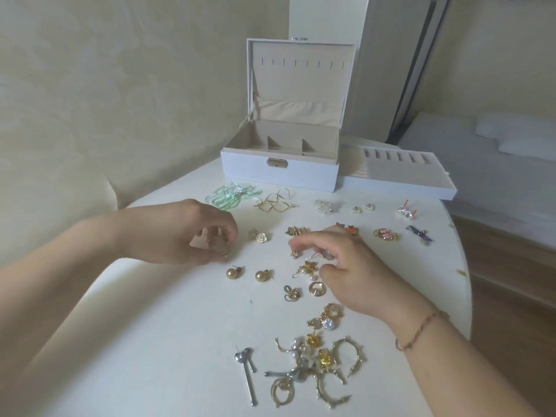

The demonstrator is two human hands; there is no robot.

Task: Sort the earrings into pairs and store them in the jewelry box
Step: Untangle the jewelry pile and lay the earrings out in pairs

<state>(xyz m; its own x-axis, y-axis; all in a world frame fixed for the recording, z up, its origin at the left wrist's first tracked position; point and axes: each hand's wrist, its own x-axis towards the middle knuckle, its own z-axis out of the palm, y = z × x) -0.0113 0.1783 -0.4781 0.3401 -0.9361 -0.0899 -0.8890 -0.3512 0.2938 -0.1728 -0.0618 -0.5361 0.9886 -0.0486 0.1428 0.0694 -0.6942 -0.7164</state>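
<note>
Left to right across the white table (168, 341). The left hand (192, 233) pinches a gold earring (221, 246) between curled fingers and thumb, low over the tabletop. Two gold ball studs (249, 273) lie side by side just right of it. The jewelry box (279, 173) stands at the far edge, lid upright, clasp facing the viewer, long axis left-right; small lettering on the panel behind it is too blurred to read. The right hand (346, 266), fingers curled, hovers over loose earrings; whether it holds one cannot be told. A removed tray (421, 188) lies right of the box.
</note>
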